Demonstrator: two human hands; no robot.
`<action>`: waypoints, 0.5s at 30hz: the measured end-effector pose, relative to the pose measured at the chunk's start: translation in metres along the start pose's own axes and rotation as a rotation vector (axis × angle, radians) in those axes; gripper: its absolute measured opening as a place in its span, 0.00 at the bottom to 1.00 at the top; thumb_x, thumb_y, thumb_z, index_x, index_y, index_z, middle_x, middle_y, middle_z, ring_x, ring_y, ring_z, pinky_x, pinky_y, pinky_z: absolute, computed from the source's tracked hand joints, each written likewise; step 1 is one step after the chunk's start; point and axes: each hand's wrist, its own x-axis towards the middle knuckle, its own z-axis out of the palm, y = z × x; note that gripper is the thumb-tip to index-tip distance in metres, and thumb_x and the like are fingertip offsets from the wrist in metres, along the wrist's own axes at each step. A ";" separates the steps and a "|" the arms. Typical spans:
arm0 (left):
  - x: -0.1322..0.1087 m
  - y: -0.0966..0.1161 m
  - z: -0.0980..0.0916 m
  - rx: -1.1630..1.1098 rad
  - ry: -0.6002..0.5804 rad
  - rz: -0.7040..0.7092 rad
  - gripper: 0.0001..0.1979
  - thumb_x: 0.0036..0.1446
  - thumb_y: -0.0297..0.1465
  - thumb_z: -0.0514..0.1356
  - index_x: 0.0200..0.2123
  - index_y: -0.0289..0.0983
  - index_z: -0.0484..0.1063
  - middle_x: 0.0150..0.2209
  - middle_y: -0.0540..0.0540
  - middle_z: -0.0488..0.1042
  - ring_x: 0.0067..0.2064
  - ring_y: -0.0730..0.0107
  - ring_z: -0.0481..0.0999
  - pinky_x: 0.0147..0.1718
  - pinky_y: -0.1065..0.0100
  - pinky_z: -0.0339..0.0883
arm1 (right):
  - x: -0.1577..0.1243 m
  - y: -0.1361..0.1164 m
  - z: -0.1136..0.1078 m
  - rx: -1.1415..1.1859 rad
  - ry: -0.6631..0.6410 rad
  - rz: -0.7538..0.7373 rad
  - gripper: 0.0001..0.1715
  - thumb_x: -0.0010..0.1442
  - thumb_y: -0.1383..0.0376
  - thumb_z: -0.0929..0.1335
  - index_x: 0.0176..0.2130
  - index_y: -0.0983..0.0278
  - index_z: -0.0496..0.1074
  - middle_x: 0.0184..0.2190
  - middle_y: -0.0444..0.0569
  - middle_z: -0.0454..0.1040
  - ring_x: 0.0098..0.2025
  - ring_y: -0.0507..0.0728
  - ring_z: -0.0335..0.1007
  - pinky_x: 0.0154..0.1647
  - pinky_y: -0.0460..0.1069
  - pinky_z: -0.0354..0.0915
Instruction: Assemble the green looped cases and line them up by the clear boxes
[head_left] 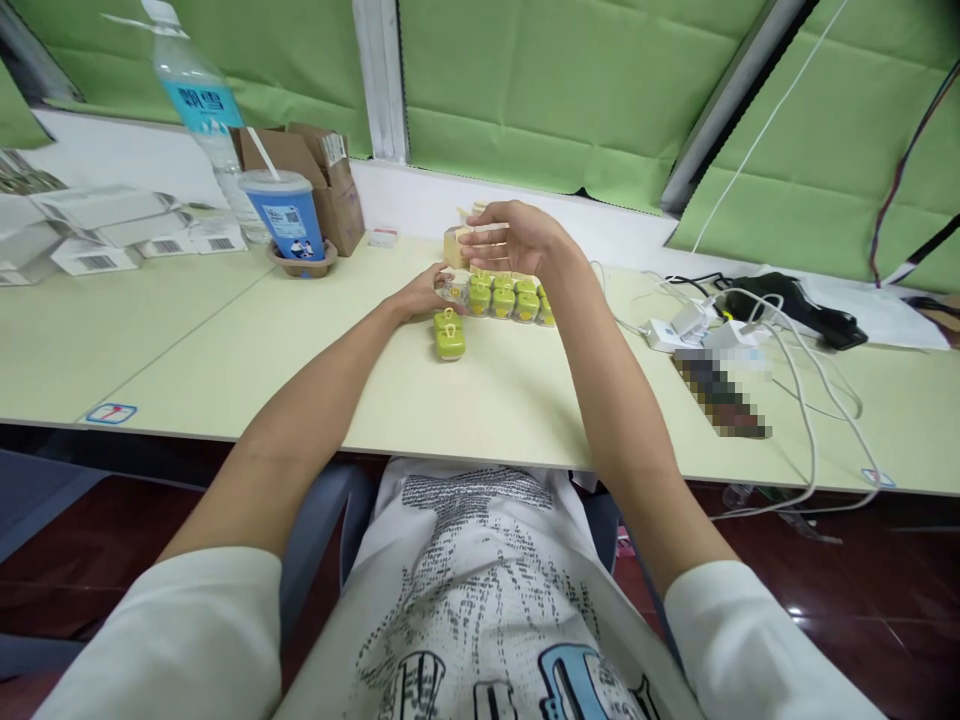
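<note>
The right hand (517, 235) pinches a tan box (453, 246) behind the green cases (504, 298). The left hand (421, 294) touches their left end, but I cannot tell its grip. A bottle (196, 95) far to their left has a label with Chinese words.

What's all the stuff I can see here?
row of green cases: about five, green, mid table
loose green cases: two, green, just before the row
beige box: one, beige, at right fingertips
blue cup: one, blue, back left
water bottle: one, clear, behind the cup
cardboard box: one, brown, beside the cup
white boxes: several, white, far left
chargers: about two, white, right side
table: one, pale green
left hand: touching the row's left end
right hand: raised over the row, holding the beige box
</note>
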 end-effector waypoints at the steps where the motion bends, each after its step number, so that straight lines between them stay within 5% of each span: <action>1: -0.001 0.001 0.000 0.006 0.005 -0.017 0.74 0.28 0.32 0.86 0.79 0.37 0.57 0.78 0.25 0.63 0.80 0.31 0.61 0.77 0.40 0.64 | 0.008 -0.002 -0.003 0.004 0.046 0.008 0.06 0.68 0.71 0.71 0.45 0.63 0.74 0.36 0.52 0.84 0.38 0.59 0.83 0.40 0.52 0.81; 5: -0.004 0.004 -0.002 0.004 0.002 -0.059 0.76 0.27 0.27 0.85 0.80 0.42 0.56 0.82 0.27 0.57 0.83 0.36 0.57 0.80 0.41 0.57 | 0.036 0.008 -0.012 0.025 0.146 0.093 0.10 0.66 0.71 0.71 0.48 0.62 0.71 0.36 0.54 0.82 0.38 0.61 0.84 0.41 0.55 0.82; 15: -0.003 0.004 -0.006 -0.017 -0.018 -0.068 0.73 0.27 0.28 0.86 0.78 0.34 0.61 0.83 0.24 0.52 0.85 0.37 0.53 0.81 0.46 0.56 | 0.059 0.037 -0.019 0.024 0.216 0.202 0.23 0.63 0.72 0.74 0.56 0.64 0.69 0.40 0.56 0.83 0.39 0.66 0.86 0.38 0.58 0.82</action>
